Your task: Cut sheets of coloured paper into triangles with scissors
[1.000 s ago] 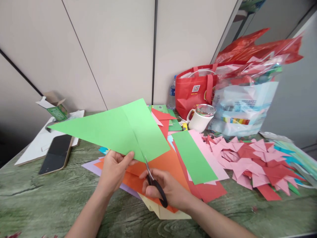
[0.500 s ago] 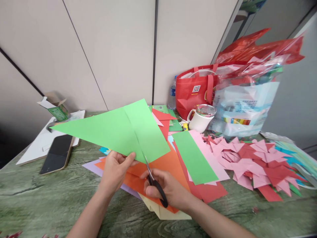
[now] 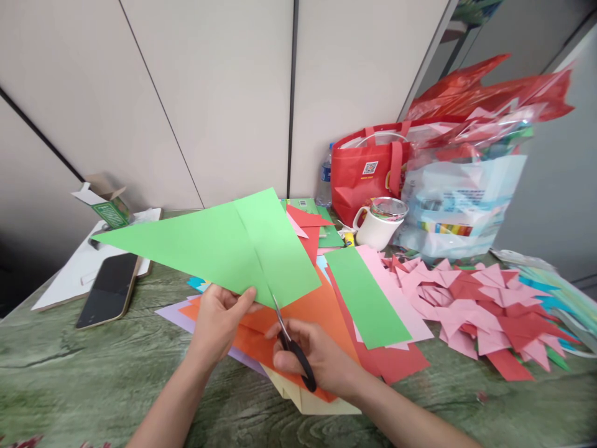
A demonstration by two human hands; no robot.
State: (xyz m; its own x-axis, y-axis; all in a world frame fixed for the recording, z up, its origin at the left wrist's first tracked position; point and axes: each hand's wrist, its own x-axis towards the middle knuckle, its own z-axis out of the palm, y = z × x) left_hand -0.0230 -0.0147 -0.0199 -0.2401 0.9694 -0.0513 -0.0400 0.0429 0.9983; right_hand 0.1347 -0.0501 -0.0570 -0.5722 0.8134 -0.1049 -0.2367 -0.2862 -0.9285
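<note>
A large sheet of green paper [image 3: 205, 242] is raised above the table, a crease running across it. My left hand [image 3: 224, 320] pinches its lower edge, thumb on top and fingers underneath. My right hand [image 3: 312, 358] is closed round the black handles of a pair of scissors [image 3: 296, 354]. The scissor blades meet the green sheet at its lower edge, in line with the crease. Below the sheet lie orange paper [image 3: 326, 323], lilac paper [image 3: 172, 317] and cream paper [image 3: 321, 404]. To the right, a green paper strip [image 3: 368, 298] rests on pink and red sheets.
Folded pink and red paper pieces [image 3: 485, 305] are heaped at the right. Behind them stand a white mug [image 3: 375, 230], a red bag [image 3: 359, 199], a plastic bag [image 3: 466, 205] and a bottle [image 3: 325, 174]. A phone [image 3: 109, 289] and a small green box [image 3: 109, 211] are at the left.
Almost nothing differs. Both hands, the scissors and the green sheet hold nearly the same place; the whole view has shifted very slightly.
</note>
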